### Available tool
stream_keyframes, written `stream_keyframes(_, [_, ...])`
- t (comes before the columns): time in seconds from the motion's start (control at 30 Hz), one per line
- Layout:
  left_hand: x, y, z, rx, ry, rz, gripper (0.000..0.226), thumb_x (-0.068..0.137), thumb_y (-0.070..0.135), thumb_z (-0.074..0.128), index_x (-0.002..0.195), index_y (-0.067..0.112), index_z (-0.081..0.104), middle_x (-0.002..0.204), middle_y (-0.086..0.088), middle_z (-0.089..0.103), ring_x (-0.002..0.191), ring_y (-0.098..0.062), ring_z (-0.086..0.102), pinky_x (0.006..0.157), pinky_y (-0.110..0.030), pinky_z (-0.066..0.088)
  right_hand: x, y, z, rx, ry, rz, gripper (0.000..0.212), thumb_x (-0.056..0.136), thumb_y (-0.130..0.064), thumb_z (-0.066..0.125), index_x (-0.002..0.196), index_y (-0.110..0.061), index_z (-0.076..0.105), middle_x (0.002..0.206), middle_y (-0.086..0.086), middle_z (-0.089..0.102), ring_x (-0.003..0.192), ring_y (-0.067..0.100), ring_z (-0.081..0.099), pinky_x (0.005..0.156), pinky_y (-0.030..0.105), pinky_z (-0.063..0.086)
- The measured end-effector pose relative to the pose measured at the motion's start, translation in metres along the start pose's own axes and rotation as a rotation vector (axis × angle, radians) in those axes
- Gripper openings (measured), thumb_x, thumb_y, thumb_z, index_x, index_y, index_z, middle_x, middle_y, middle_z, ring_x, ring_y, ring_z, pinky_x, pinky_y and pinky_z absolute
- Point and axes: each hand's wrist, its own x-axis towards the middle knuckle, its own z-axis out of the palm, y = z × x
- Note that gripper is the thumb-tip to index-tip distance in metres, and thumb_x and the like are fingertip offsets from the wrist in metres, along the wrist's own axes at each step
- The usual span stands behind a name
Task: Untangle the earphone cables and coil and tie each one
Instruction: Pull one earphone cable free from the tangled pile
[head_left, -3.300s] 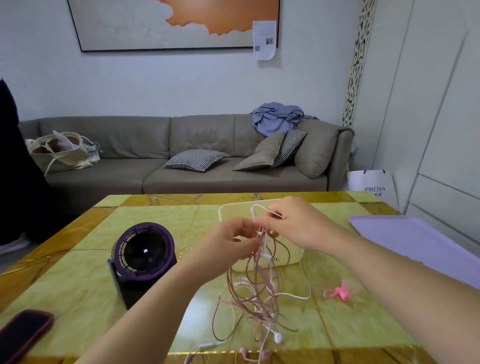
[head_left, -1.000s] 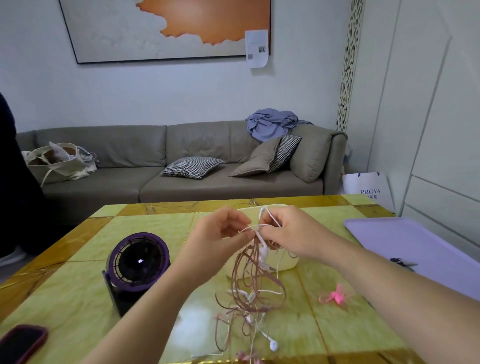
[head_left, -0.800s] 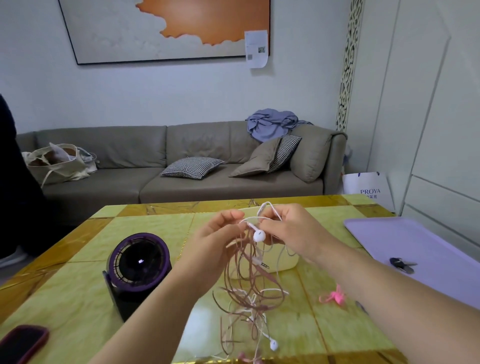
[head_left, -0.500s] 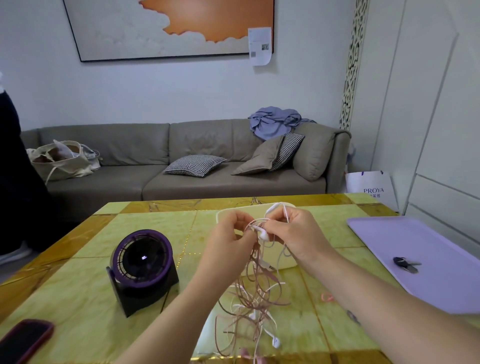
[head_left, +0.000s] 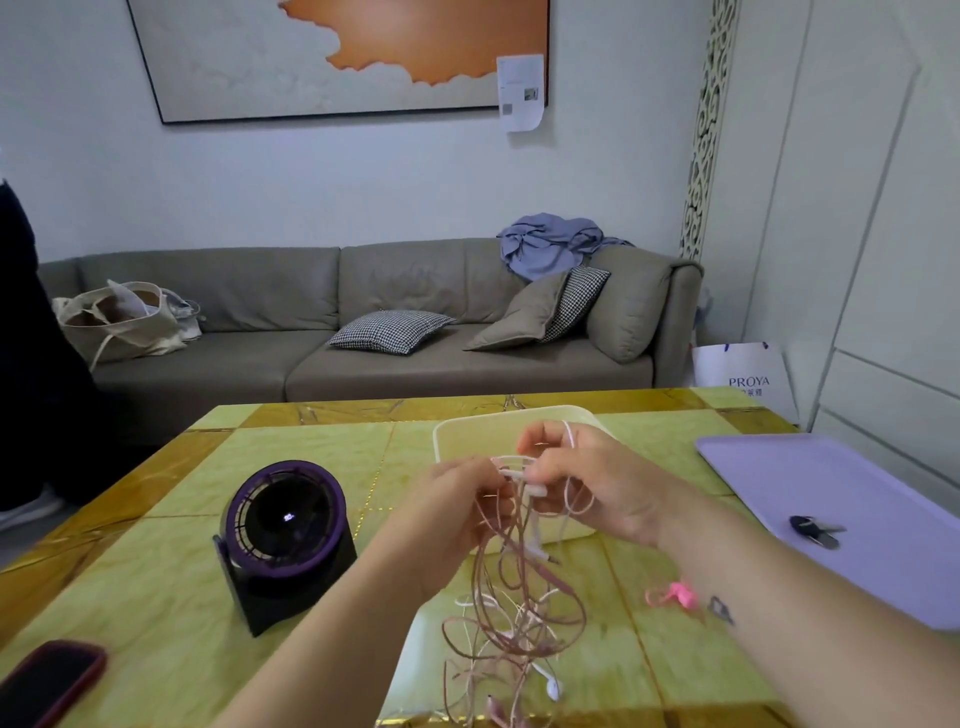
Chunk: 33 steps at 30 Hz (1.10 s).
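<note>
**White lead drawn across, tangle hanging below**

Since a moment ago my hands have dropped slightly and the white strand now runs level between them. My left hand (head_left: 452, 512) and right hand (head_left: 597, 483) both pinch the earphone cables (head_left: 514, 587), which hang straight down toward the near table (head_left: 156, 597) edge. Both hands are equally near. I count two cables, pink and white, one white earbud (head_left: 553, 688), one pink tie (head_left: 675, 595).

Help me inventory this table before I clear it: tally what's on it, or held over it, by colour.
Purple: 2, fan and tray
Pink: 2, tie and cable tangle
White: 2, bin and earphone cable
Dark: 2, phone and keys
Total: 8
</note>
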Motion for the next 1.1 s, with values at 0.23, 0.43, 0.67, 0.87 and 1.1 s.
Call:
stream_keyframes(0.23, [-0.006, 0.000, -0.009, 0.397, 0.057, 0.180, 0.024, 0.086, 0.001, 0.049, 0.077, 0.013, 0.068, 0.060, 0.005, 0.063, 0.057, -0.007, 0.056, 0.070, -0.022, 0.047, -0.007, -0.032, -0.003, -0.853, -0.053, -0.157, 0.013, 0.080, -0.022, 0.074, 0.082, -0.018, 0.062, 0.064, -0.002, 0.065, 0.057, 0.006, 0.052, 0.055, 0.017, 0.039])
stream_keyframes(0.43, [-0.005, 0.004, -0.012, 0.438, 0.015, 0.180, 0.016, 0.091, 0.020, 0.059, 0.078, 0.013, 0.063, 0.059, 0.006, 0.058, 0.058, -0.006, 0.057, 0.076, -0.030, 0.050, -0.010, -0.034, -0.004, -0.780, 0.007, -0.275, 0.010, 0.081, -0.016, 0.074, 0.077, -0.018, 0.065, 0.065, -0.001, 0.068, 0.061, 0.004, 0.053, 0.058, 0.016, 0.040])
stream_keyframes(0.67, [-0.004, -0.008, 0.000, 0.284, 0.221, 0.128, 0.012, 0.093, 0.024, 0.056, 0.087, 0.015, 0.062, 0.080, -0.003, 0.061, 0.075, -0.018, 0.058, 0.085, -0.044, 0.052, -0.013, -0.023, -0.006, -0.720, 0.050, -0.227, 0.019, 0.076, -0.012, 0.077, 0.090, -0.020, 0.067, 0.065, -0.009, 0.063, 0.058, 0.001, 0.054, 0.061, 0.014, 0.042])
stream_keyframes(0.87, [-0.003, -0.008, 0.008, 0.199, 0.329, 0.325, 0.002, 0.089, 0.013, 0.061, 0.088, 0.013, 0.059, 0.073, -0.003, 0.062, 0.060, -0.012, 0.061, 0.069, -0.037, 0.053, -0.015, -0.025, -0.004, -0.862, 0.062, -0.182, 0.023, 0.081, -0.015, 0.073, 0.101, -0.007, 0.066, 0.067, -0.013, 0.066, 0.053, -0.005, 0.054, 0.056, 0.011, 0.040])
stream_keyframes(1.1, [0.016, -0.013, -0.022, 0.740, 0.402, 0.590, 0.026, 0.092, 0.003, 0.048, 0.099, 0.026, 0.056, 0.100, 0.007, 0.048, 0.073, -0.002, 0.053, 0.065, -0.020, 0.044, -0.007, -0.036, -0.027, -0.922, 0.449, -0.418, 0.020, 0.094, -0.021, 0.053, 0.085, -0.016, 0.071, 0.073, -0.009, 0.069, 0.062, -0.001, 0.058, 0.059, 0.015, 0.042])
